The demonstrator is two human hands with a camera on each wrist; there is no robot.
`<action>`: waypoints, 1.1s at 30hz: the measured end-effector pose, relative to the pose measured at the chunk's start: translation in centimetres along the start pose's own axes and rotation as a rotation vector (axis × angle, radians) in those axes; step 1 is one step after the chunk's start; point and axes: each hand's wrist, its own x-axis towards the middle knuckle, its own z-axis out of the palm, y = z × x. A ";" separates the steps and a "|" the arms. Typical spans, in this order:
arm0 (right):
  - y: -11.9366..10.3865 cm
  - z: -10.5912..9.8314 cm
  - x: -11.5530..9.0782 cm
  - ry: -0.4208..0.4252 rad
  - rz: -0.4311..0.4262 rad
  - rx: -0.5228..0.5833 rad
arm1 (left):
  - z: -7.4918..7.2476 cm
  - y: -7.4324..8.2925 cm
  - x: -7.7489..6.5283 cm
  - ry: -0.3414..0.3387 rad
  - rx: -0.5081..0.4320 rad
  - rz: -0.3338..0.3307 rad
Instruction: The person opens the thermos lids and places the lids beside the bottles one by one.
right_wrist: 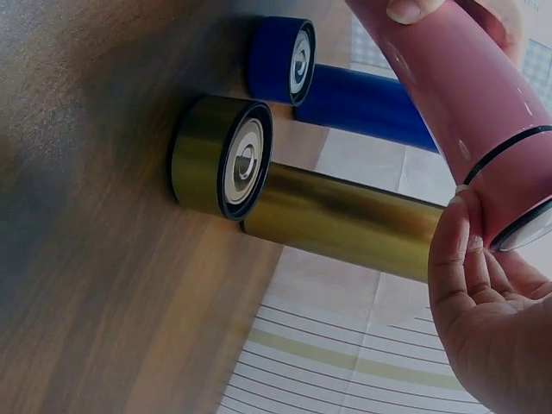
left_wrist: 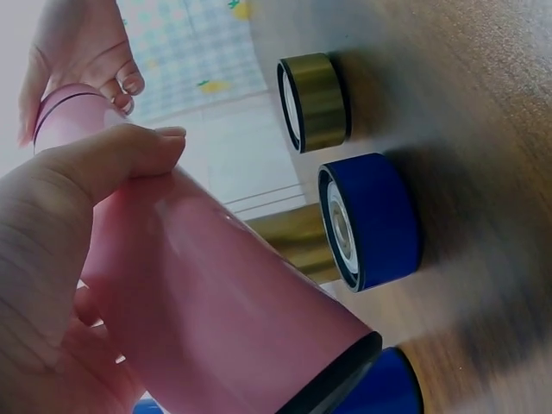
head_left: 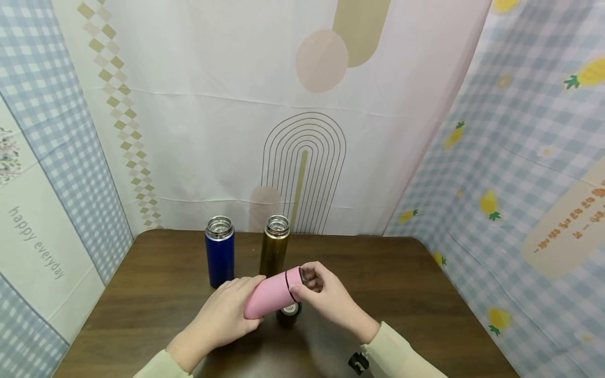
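Observation:
A pink thermos flask (head_left: pixel 270 297) is held slanted above the table, its capped end up and to the right. My left hand (head_left: pixel 227 312) grips its body, thumb across the side in the left wrist view. With thumb and fingers my right hand (head_left: pixel 328 291) holds the pink lid (right_wrist: pixel 517 181), just past the black ring. Behind stand a blue flask (head_left: pixel 220 257) and a gold flask (head_left: pixel 274 252), both uncapped with steel mouths showing. The blue lid (left_wrist: pixel 375 220) and gold lid (right_wrist: pixel 203 159) rest on the table in front of them, inner sides up.
The brown wooden table (head_left: pixel 402 294) reaches back to a white patterned cloth (head_left: pixel 208 147). A blue checked cloth with pineapples (head_left: pixel 501 173) hangs on the right, another checked cloth (head_left: pixel 61 105) on the left. A small black device (head_left: pixel 358 362) sits by the right sleeve.

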 end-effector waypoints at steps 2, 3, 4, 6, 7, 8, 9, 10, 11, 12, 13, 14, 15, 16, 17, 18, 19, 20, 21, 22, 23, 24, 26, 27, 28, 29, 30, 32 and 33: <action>0.0 -0.1 -0.1 -0.014 -0.022 0.003 | -0.1 0.0 0.0 -0.015 -0.009 0.002; 0.0 -0.2 -0.1 -0.022 -0.032 0.007 | -0.2 0.0 0.1 -0.024 -0.012 0.002; 0.1 -0.2 -0.1 -0.033 -0.046 0.008 | -0.3 0.0 0.1 -0.033 -0.015 0.002; 0.1 -0.3 -0.1 -0.060 -0.078 -0.002 | -0.4 -0.1 0.1 -0.049 -0.018 -0.001; 0.1 -0.3 -0.1 -0.077 -0.096 -0.005 | -0.5 -0.2 0.1 -0.055 -0.016 -0.001; 0.0 -0.3 -0.2 -0.093 -0.111 -0.011 | -0.5 -0.3 0.1 -0.060 -0.006 -0.002; 0.0 -0.4 -0.2 -0.111 -0.124 -0.013 | -0.6 -0.4 0.1 -0.061 0.000 0.000; 0.0 -0.4 -0.2 -0.126 -0.136 -0.017 | -0.6 -0.4 0.2 -0.059 0.004 0.003; -0.1 -0.3 -0.3 -0.138 -0.143 -0.020 | -0.6 -0.5 0.2 -0.057 0.011 0.006; 0.0 -0.3 -0.3 -0.147 -0.146 -0.021 | -0.6 -0.6 0.2 -0.052 0.014 0.012; 0.0 -0.3 -0.3 -0.151 -0.145 -0.021 | -0.6 -0.6 0.2 -0.045 0.016 0.017; 0.0 -0.3 -0.3 -0.150 -0.138 -0.021 | -0.6 -0.6 0.3 -0.035 0.014 0.022; 0.1 -0.2 -0.3 -0.147 -0.128 -0.024 | -0.6 -0.6 0.3 -0.026 0.006 0.027; 0.1 -0.2 -0.2 -0.142 -0.116 -0.027 | -0.6 -0.6 0.3 -0.018 0.001 0.030; 0.1 -0.2 -0.2 -0.136 -0.101 -0.035 | -0.5 -0.6 0.3 -0.012 -0.001 0.031; 0.1 -0.2 -0.2 -0.130 -0.085 -0.039 | -0.5 -0.6 0.3 -0.009 -0.003 0.032; 0.0 -0.2 -0.2 -0.122 -0.067 -0.049 | -0.5 -0.6 0.3 -0.009 -0.002 0.033; -0.1 -0.1 -0.2 -0.119 -0.051 -0.062 | -0.5 -0.6 0.2 -0.012 0.001 0.034; -0.2 -0.1 -0.3 -0.119 -0.041 -0.080 | -0.5 -0.6 0.1 -0.019 0.006 0.035; -0.3 -0.1 -0.3 -0.123 -0.032 -0.096 | -0.6 -0.6 -0.1 -0.026 0.010 0.040; -0.3 0.0 -0.3 -0.128 -0.028 -0.116 | -0.7 -0.6 -0.2 -0.032 0.015 0.045; -0.2 0.0 -0.3 -0.136 -0.024 -0.131 | -0.7 -0.7 -0.4 -0.039 0.021 0.052; -0.1 0.1 -0.3 -0.155 -0.024 -0.159 | -0.9 -0.8 -0.7 -0.046 0.029 0.071; 0.0 0.2 -0.3 -0.163 -0.026 -0.166 | -1.0 -0.8 -0.9 -0.049 0.032 0.081; 0.0 0.2 -0.3 -0.170 -0.028 -0.171 | -1.1 -0.9 -1.0 -0.049 0.035 0.089; 0.1 0.3 -0.3 -0.175 -0.027 -0.175 | -1.1 -1.0 -1.1 -0.049 0.038 0.096; 0.1 0.3 -0.3 -0.181 -0.028 -0.175 | -1.2 -1.1 -1.2 -0.048 0.040 0.101; 0.1 0.4 -0.3 -0.190 -0.025 -0.174 | -1.2 -1.2 -1.3 -0.048 0.040 0.103; 0.1 0.5 -0.3 -0.194 -0.019 -0.173 | -1.2 -1.2 -1.3 -0.044 0.037 0.101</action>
